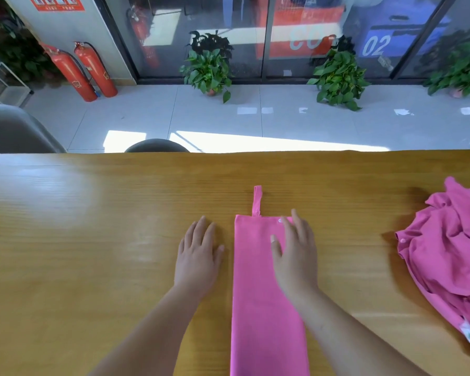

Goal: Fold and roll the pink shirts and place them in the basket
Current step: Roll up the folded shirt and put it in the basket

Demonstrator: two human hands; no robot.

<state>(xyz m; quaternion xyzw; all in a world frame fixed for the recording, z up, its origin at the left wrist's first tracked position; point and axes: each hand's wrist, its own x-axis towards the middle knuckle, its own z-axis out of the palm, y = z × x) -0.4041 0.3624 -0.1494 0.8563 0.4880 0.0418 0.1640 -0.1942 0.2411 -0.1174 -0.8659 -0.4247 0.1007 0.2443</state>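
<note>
A pink cloth (258,289), folded into a long narrow strip, lies on the wooden table (92,226) and runs from the near edge away from me. A thin strap and a white snap button are at its far end. My right hand (296,256) lies flat on the strip's far right part with straight fingers. My left hand (198,253) rests flat on the bare table just left of the strip, not touching it. A crumpled pink shirt (451,248) is heaped at the right edge of the table. No basket is in view.
Beyond the table's far edge are a grey chair (14,131), a dark round stool top (156,146), tiled floor, potted plants (208,69) and two red fire extinguishers (84,71) by glass doors.
</note>
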